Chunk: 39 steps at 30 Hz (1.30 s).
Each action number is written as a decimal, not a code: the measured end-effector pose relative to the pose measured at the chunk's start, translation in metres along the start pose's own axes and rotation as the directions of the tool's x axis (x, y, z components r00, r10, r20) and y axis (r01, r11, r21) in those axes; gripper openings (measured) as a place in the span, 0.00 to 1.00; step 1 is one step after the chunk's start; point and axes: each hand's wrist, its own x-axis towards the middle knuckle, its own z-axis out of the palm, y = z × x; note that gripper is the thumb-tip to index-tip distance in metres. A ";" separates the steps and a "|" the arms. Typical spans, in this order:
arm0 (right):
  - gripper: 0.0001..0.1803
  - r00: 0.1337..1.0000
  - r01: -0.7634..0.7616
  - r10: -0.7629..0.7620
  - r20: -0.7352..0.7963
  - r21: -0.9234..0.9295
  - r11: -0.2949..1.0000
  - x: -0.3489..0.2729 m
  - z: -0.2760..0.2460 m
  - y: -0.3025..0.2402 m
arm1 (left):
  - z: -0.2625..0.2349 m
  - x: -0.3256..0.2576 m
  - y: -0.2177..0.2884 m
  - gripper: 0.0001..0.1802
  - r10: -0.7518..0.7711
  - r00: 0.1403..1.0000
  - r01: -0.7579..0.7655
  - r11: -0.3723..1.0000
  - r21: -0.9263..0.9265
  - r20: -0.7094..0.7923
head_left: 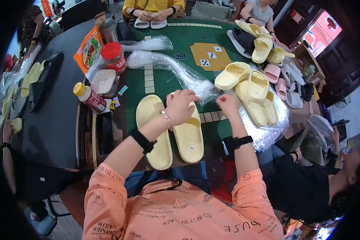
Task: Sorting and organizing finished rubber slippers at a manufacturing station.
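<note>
Two pale yellow slide slippers lie side by side at the table's near edge, the left slipper (155,132) and the right slipper (189,138), toes pointing away from me. My left hand (182,106) is over the strap of the right slipper, its fingers loosely bent and apart. My right hand (229,105) is closed in a pinch; whatever it may hold is hidden. Just beyond both hands lies a bundle of clear plastic bags (176,72), its end reaching between them. Right of my right hand, several yellow slippers (250,90) are piled up.
Silver wrapping (270,124) lies under the pile. A red-lidded jar (113,58), a yellow-capped bottle (89,97) and a white tub (104,82) stand on the left. Pink slippers (272,73) lie at right. Across the green table (176,32), a person in yellow (154,6) handles white slippers.
</note>
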 end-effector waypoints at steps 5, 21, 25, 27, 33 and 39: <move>0.13 0.995 -0.018 0.019 -0.094 0.009 1.000 0.003 0.017 -0.015 | 0.036 0.008 0.010 0.20 0.099 0.978 -0.154 0.938 0.310 0.185; 0.06 0.929 0.156 -0.113 0.351 -0.097 0.983 -0.156 -0.134 -0.054 | 0.049 0.019 0.015 0.27 -0.059 0.947 -0.113 0.860 0.497 0.317; 0.04 0.566 0.334 -0.504 0.653 0.377 0.864 -0.215 -0.201 -0.072 | 0.049 0.021 0.015 0.27 -0.044 0.954 -0.112 0.865 0.489 0.296; 0.05 0.240 0.301 -0.833 0.498 0.778 0.551 -0.216 -0.209 -0.067 | 0.052 0.024 0.017 0.27 -0.029 0.953 -0.122 0.876 0.467 0.302; 0.06 0.648 0.268 -0.477 0.594 0.408 0.873 -0.193 -0.183 -0.082 | 0.035 0.013 0.037 0.19 0.048 0.963 0.072 0.902 -0.425 0.267; 0.07 0.934 0.182 -0.228 0.275 0.183 0.966 -0.146 -0.125 -0.084 | 0.016 -0.048 0.084 0.20 0.223 0.803 0.387 0.509 -0.768 0.553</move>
